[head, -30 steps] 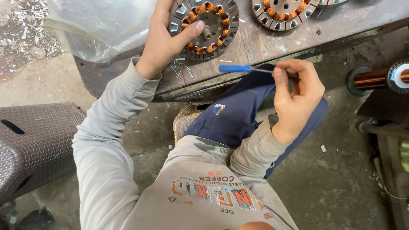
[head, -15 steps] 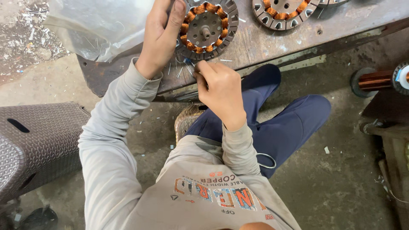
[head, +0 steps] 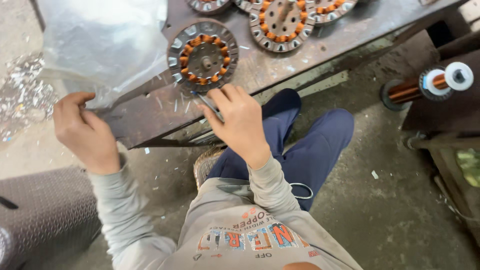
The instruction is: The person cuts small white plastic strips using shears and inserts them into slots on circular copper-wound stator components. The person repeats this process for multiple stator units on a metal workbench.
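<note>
A round motor stator point(head: 202, 55) with orange-copper windings lies on the rusty metal table point(head: 145, 117). My right hand point(head: 240, 122) is just in front of it, fingers closed around a thin tool point(head: 207, 103) whose metal tip points at the stator's near rim. My left hand point(head: 82, 132) is off to the left at the table's edge, beside a clear plastic bag point(head: 105, 45). Its fingers are curled and seen from behind, so what they pinch, if anything, is hidden.
More wound stators point(head: 282, 22) lie at the back of the table. A copper wire spool point(head: 440, 80) sits on a stand at the right. A dark woven stool point(head: 40, 215) is at lower left. My blue-trousered legs are under the table. Small white slivers litter the tabletop.
My left hand has let go of the stator and moved down-left to the table edge by the bag. My right hand stays at the stator's near rim with the tool.
</note>
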